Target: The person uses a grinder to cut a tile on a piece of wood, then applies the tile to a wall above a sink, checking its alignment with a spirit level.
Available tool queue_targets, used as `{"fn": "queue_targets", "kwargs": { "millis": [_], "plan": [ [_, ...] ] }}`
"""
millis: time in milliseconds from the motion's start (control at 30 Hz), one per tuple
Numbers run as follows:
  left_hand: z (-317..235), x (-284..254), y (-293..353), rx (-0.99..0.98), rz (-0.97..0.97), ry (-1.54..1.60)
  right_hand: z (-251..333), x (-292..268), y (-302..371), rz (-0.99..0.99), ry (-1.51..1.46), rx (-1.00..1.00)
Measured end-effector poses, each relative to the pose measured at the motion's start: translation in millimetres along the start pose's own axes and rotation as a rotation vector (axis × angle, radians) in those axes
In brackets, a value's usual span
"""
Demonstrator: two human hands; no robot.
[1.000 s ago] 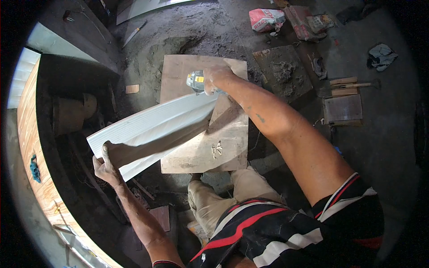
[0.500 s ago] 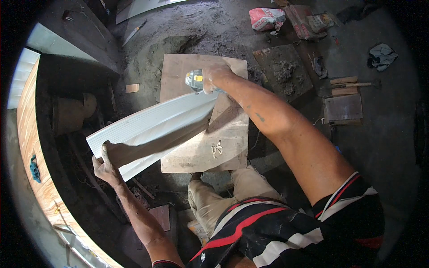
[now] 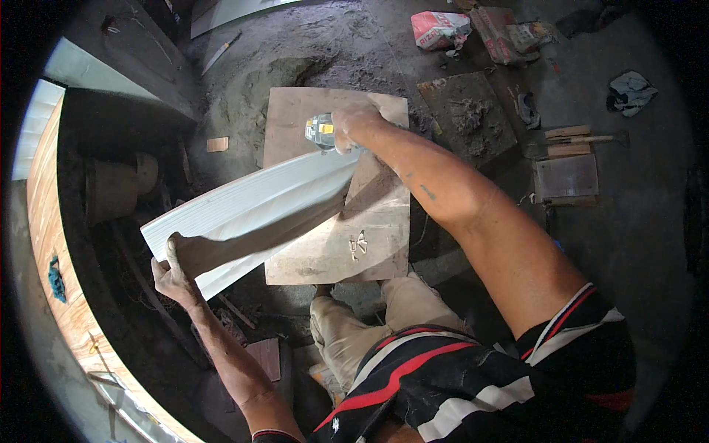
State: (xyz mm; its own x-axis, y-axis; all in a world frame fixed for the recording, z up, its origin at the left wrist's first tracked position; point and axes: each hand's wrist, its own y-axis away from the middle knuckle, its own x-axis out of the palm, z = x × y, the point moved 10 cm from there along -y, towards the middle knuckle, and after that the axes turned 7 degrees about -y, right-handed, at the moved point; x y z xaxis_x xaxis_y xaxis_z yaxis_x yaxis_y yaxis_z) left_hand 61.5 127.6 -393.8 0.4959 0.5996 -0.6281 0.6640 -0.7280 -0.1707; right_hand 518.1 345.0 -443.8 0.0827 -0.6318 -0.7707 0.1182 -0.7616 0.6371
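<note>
A long, pale, ribbed tile strip [image 3: 255, 193] slants across the view, its far end over a flat wooden board [image 3: 295, 118]. My left hand [image 3: 176, 275] grips the near left corner, thumb on top and fingers round the edge. At the far right end, my right hand [image 3: 354, 127] is closed round a grey power tool [image 3: 320, 133] with a yellow label. The tool's working end is hidden behind the hand and strip, so I cannot tell whether it touches the strip. Small pale pieces [image 3: 359, 245] lie on the board's near part.
A wood-patterned counter edge [image 3: 55, 199] curves along the left, with a bucket [image 3: 111, 188] beneath it. Sandy debris covers the floor ahead. A red-and-white bag [image 3: 441, 31], a mortar-covered board [image 3: 469, 111] and a trowel-like tool [image 3: 591, 139] lie to the right.
Hardly anything differs. The strip's left end and the power tool sit very slightly further left, with both hands keeping their grips.
</note>
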Motion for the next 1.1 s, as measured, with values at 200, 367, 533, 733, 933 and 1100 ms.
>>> {"fn": "queue_targets", "kwargs": {
  "millis": [200,367,533,733,933,1100],
  "plan": [
    [-0.5,1.4,1.4,-0.009,-0.013,0.029,2.3,3.2,-3.3,0.004,0.018,-0.009],
    [4.4,0.2,0.7,-0.020,-0.010,0.037,5.2,1.8,-4.3,-0.030,0.041,-0.027],
    [-2.0,1.0,1.0,0.012,-0.019,0.058,4.3,4.7,-5.9,-0.032,0.027,-0.019],
    [2.6,0.4,0.4,-0.001,-0.018,0.024,8.0,5.1,-8.5,-0.013,0.046,-0.040],
    [-1.3,2.6,0.5,0.025,-0.018,0.104,7.5,5.3,-8.9,-0.002,0.034,-0.019],
    [5.3,3.0,-1.5,0.004,-0.012,0.094,7.0,4.7,-7.0,-0.009,0.014,-0.016]
  ]
}}
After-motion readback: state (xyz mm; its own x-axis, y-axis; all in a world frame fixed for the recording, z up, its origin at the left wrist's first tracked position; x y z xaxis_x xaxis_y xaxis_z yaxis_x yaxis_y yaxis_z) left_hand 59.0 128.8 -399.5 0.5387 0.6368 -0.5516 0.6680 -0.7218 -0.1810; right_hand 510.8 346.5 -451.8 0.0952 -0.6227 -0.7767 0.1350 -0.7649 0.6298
